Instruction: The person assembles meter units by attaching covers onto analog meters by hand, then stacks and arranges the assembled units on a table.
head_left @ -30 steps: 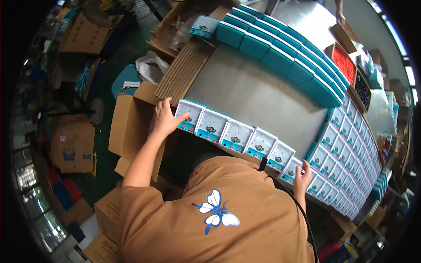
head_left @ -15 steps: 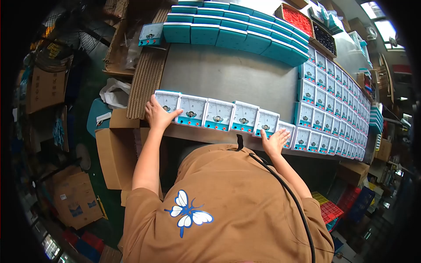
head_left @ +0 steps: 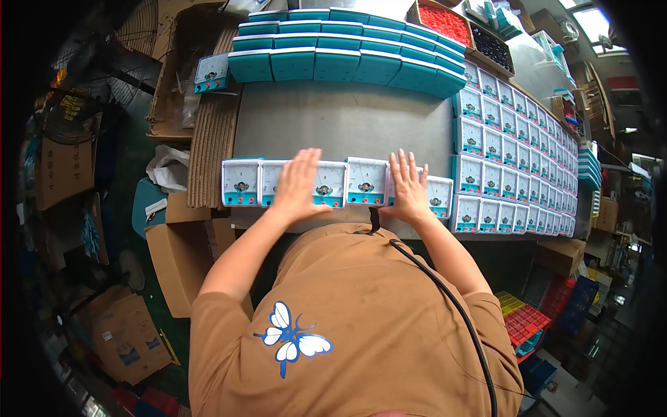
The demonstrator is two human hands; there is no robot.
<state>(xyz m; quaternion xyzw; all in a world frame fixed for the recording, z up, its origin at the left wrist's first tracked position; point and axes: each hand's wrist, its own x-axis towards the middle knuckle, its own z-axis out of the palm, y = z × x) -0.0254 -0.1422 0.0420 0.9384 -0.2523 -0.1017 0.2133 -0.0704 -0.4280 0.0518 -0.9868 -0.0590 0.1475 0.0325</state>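
A row of white-and-teal panel meters (head_left: pixel 241 174) runs along the front edge of the metal table, their dials facing up. My left hand (head_left: pixel 297 189) lies flat with fingers stretched over the second and third meters from the left, partly hiding them. My right hand (head_left: pixel 408 193) rests, fingers spread, over the meter near the right end and covers much of it. Between my hands one meter (head_left: pixel 367 174) shows plainly and sits slightly higher than its left neighbour. The last meter (head_left: pixel 440 191) in the row lies just right of my right hand.
More meters (head_left: pixel 471 139) stand in a dense block on the right. Teal cases (head_left: pixel 292 64) are stacked in rows at the back, with a single meter (head_left: pixel 211 72) at their left. Boxes of red parts (head_left: pixel 445 24) and dark parts (head_left: pixel 492 50) sit behind. Cardboard sheets (head_left: pixel 215 139) lie left.
My left hand has moved right from the row's left end onto the second and third meters. My right hand has shifted left slightly. The row looks straighter, and the whole view has shifted.
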